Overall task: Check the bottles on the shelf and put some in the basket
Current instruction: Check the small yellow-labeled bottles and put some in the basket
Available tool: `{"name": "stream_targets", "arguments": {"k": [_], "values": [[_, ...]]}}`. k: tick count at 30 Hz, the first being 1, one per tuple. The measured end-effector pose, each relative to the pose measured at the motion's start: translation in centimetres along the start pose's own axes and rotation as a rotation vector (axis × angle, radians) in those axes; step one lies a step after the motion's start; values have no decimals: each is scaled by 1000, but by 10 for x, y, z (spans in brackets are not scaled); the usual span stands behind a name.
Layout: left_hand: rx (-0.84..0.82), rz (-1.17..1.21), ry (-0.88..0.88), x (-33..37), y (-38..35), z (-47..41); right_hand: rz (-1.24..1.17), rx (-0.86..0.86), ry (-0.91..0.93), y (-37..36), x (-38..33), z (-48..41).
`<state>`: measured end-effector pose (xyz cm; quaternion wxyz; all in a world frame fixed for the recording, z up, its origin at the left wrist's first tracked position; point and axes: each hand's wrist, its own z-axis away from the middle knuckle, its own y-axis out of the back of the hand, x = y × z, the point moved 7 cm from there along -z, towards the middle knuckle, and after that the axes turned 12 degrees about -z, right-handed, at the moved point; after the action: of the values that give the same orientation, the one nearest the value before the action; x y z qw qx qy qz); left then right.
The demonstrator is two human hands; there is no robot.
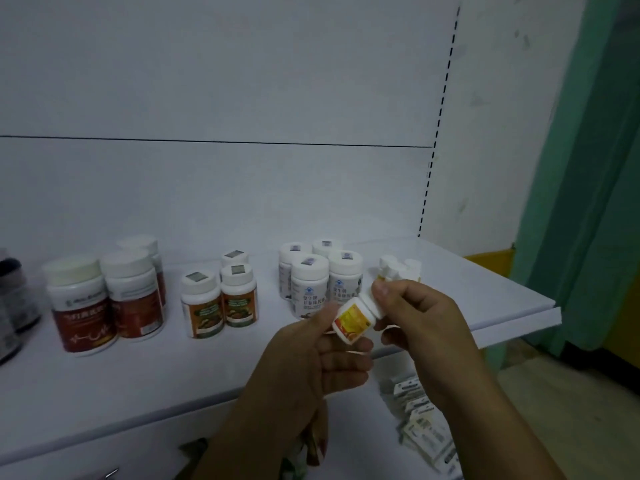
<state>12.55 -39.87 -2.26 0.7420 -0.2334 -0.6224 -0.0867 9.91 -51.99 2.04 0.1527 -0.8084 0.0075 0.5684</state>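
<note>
Over the front edge of the shelf [485, 296], I hold a small bottle [354, 320] between both hands; it lies tilted, its white cap [373, 304] up and to the right, its yellow and orange label facing me; my right hand [426, 327] pinches the cap, thumb on top and curled fingers beneath; my left hand [311, 362] grips the bottom end, thumb against the side of the label and the other fingers curled below it; neither hand is slack, both are closed on this one bottle. Whether the cap is tight or loosened I cannot tell, nor what is inside.

On the shelf behind my hands the other bottles stand upright with their caps on. At the right, just behind my right thumb, is a cluster of yellow bottles [398, 268] with white caps; to their left are four white bottles [309, 285] with blue print, packed close together; further left are three orange bottles [202, 308] with green on the labels; then three large red bottles [86, 313]; at the far left edge are dark bottles [15, 299], blurred and partly cut off. Below the shelf, under my right wrist, is a row of small white boxes [422, 420].
</note>
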Motion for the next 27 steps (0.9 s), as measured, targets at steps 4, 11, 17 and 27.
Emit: {"name": "stream_targets", "arguments": {"k": [4, 11, 17, 27], "values": [[29, 36, 4, -3, 3, 2, -37, -10, 4, -3, 3, 1], [-4, 47, -14, -6, -4, 4, -177, -80, -55, -4, 12, 1], [10, 65, -169, -3, -10, 3, -94, 4, 74, 1, -1, 3], [0, 104, -202, -5, -17, -5, -58, 35, 135, 17, -3, 6]]}}
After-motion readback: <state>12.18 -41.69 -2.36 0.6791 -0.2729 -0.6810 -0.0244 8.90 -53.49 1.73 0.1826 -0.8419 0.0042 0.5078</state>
